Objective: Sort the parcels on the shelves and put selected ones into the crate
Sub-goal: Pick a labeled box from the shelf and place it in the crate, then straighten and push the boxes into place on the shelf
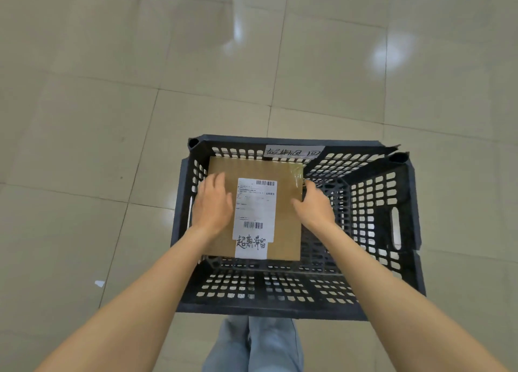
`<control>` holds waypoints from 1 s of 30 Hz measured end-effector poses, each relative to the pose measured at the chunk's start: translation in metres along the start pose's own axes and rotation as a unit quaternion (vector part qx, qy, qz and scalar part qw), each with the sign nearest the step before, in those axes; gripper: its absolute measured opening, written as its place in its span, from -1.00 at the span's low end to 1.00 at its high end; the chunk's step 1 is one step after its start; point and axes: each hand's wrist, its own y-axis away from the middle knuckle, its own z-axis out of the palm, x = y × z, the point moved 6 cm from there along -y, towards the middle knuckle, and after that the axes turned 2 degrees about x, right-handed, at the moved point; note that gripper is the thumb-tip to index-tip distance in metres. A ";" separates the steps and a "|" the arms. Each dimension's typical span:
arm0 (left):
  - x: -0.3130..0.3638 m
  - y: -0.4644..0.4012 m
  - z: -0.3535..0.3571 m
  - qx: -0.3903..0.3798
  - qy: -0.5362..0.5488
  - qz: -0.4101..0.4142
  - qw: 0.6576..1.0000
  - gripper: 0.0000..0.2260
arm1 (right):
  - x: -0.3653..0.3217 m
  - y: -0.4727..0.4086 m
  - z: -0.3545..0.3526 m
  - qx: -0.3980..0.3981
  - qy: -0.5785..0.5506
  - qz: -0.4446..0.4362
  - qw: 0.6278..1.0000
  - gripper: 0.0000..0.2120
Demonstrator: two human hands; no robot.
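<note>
While both arms reach down from the bottom of the frame, a flat brown cardboard parcel [283,200] lies in the left part of the dark perforated plastic crate [403,203] at frame centre. A white shipping label [255,217] with two barcodes runs down its top face, with black handwritten characters at the label's lower end, and clear tape glints at its upper right corner. The parcel's left and far edges sit close against the crate walls, while open crate floor shows to its right and toward the near wall. A handwritten paper tag [293,151] is stuck on the far wall. The left hand [213,206] rests flat on the parcel's top, fingers spread and straight. The right hand [315,206] meets the parcel's right edge, fingers seemingly bent over it, though the grip is hard to judge from this angle. Pale floor tiles [112,91] surround the crate, and blue jeans [252,346] show below it.
</note>
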 end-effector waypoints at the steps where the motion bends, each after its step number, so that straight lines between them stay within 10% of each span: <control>1: 0.005 -0.003 -0.016 0.008 -0.023 0.015 1.000 -0.56 | -0.017 0.003 -0.017 0.011 0.029 -0.036 0.999 -0.46; 7: 0.036 -0.014 -0.159 0.058 -0.106 0.063 0.991 -0.59 | -0.149 0.049 -0.135 0.083 0.238 -0.263 0.931 -0.32; 16: -0.025 0.068 -0.429 0.170 -0.139 -0.115 0.969 -0.40 | -0.378 0.209 -0.250 0.107 0.305 -0.477 0.817 -0.19; 30: -0.227 0.543 -0.604 0.331 -0.203 -0.426 0.817 -0.48 | -0.546 0.645 -0.084 0.105 0.302 -0.791 0.522 -0.25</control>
